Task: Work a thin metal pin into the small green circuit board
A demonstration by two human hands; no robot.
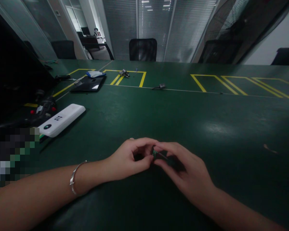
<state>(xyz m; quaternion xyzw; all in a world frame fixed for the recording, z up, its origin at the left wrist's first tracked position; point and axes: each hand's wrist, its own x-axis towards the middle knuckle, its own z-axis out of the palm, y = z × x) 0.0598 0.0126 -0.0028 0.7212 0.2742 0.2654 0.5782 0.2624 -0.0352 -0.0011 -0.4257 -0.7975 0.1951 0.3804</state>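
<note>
Your hands are together above the near part of the green table (219, 109), fingertips meeting around a small green part (154, 153). Your left hand (132, 158) pinches it from one side; your right hand (189, 165) has thumb and forefinger closed on it from the other, with a thin rod (162, 156) slanting between them. Fine detail is too dim to read.

To your left, the white power bank (62, 120) lies at an angle, well apart from your left hand, its lower end beside dark gear at the table's left side. The widest stretch of tabletop runs ahead and to the right, up to the yellow tape (143, 80). A small metal cylinder (162, 86) sits straight ahead, near the thin line across the table. The far edge runs in front of the middle chair (143, 49).
</note>
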